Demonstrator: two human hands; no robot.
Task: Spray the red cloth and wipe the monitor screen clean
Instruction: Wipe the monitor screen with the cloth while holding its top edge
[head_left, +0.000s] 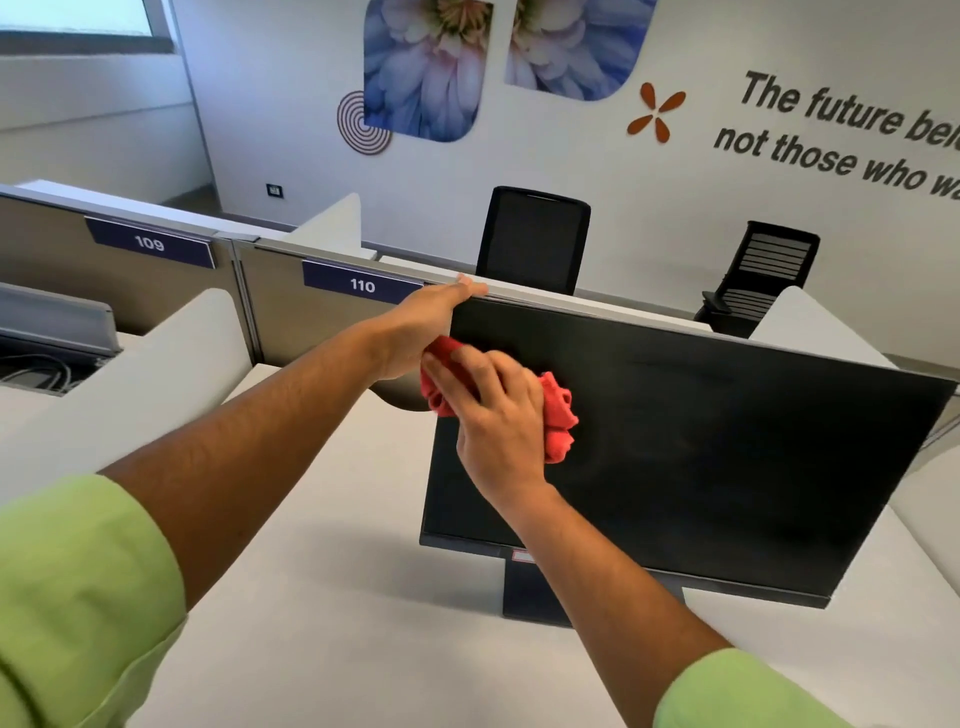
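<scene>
On the white desk (322, 571), right hand (493, 415) presses red cloth (558, 415) to monitor (701, 441); left hand (421, 327) clasps its corner.

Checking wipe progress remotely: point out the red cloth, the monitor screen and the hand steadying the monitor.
red cloth (560, 422): head view, bunched right end.
monitor screen (727, 457): head view, bare dark middle.
left hand (421, 332): head view, back of hand at monitor's top-left corner.

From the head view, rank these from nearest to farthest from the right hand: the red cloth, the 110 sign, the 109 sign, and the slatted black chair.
1. red cloth: bunched under the right hand, against the screen.
2. 110 sign: on the partition, up and to the left.
3. slatted black chair: beyond the partition, far right.
4. 109 sign: on the partition, far left.

The last two are nearly too close to call.
</scene>
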